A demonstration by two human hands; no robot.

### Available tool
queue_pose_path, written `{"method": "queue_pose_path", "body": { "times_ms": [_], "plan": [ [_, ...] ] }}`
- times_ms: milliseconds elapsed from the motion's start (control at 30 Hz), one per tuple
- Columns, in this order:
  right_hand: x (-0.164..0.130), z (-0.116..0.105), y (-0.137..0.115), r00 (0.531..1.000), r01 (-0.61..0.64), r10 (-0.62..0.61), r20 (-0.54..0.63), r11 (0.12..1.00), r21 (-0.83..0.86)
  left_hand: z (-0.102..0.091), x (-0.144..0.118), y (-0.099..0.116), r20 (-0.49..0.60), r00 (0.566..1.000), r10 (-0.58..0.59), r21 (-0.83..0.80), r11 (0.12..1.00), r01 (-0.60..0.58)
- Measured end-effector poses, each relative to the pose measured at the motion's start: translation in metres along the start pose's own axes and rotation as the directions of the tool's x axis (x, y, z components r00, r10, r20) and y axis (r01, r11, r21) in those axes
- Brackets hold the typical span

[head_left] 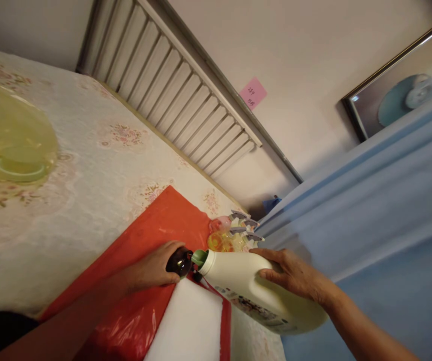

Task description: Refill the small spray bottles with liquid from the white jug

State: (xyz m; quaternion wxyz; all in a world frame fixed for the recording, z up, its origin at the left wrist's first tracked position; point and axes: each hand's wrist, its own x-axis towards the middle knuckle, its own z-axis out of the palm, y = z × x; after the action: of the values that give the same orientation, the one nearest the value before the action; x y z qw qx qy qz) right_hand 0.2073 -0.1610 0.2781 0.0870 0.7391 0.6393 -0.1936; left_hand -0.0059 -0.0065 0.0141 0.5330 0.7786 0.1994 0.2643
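Left hand (pixel 156 268) wrapped around a small dark bottle (pixel 179 261), keeping it upright on the red bag (pixel 144 281). Right hand (pixel 291 273) gripping a big cream jug (pixel 261 296), tipped over so its green spout (pixel 200 257) sits right at the dark bottle's mouth. White pad (pixel 189 326) just below the two, lying on the red bag. Bunch of spray bottles (pixel 234 233) clustered right behind the jug, by the blue sheet (pixel 370 215). Floral tablecloth (pixel 88 165) under everything, yellowish dish (pixel 13 140) way off to the left.

We're only seeing our two bare forearms here, left hand (pixel 156 268) and right hand (pixel 294 273), no sleeves, rings, watch or gloves showing anywhere.
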Motion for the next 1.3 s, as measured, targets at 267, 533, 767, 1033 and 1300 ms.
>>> {"method": "queue_pose_path", "body": {
  "times_ms": [267,533,767,1033,1300],
  "plan": [
    [-0.0007,0.0007,-0.0002,1.000,0.009,-0.009,0.002,1.000,-0.006,0.0023,-0.0003,-0.0023,-0.028,1.000,0.003,0.003,1.000,-0.003],
    [0.0005,0.0014,0.0032,1.000,0.014,-0.014,-0.003,1.000,0.004,0.0014,0.0002,-0.0021,-0.005,1.000,-0.002,0.014,1.000,0.002],
    [-0.0003,0.0014,0.0031,1.000,0.009,-0.009,-0.004,1.000,-0.004,0.0019,-0.0002,-0.0028,-0.003,1.000,-0.008,0.015,1.000,0.008],
    [-0.0001,0.0004,0.0022,1.000,0.001,-0.001,0.000,1.000,-0.002,0.0014,-0.0004,-0.0020,-0.013,1.000,-0.013,-0.011,1.000,0.012],
    [-0.0004,0.0012,0.0022,1.000,0.013,-0.013,-0.008,1.000,0.003,0.0024,0.0011,-0.0039,-0.009,0.999,-0.031,-0.003,1.000,0.031]
  ]
}}
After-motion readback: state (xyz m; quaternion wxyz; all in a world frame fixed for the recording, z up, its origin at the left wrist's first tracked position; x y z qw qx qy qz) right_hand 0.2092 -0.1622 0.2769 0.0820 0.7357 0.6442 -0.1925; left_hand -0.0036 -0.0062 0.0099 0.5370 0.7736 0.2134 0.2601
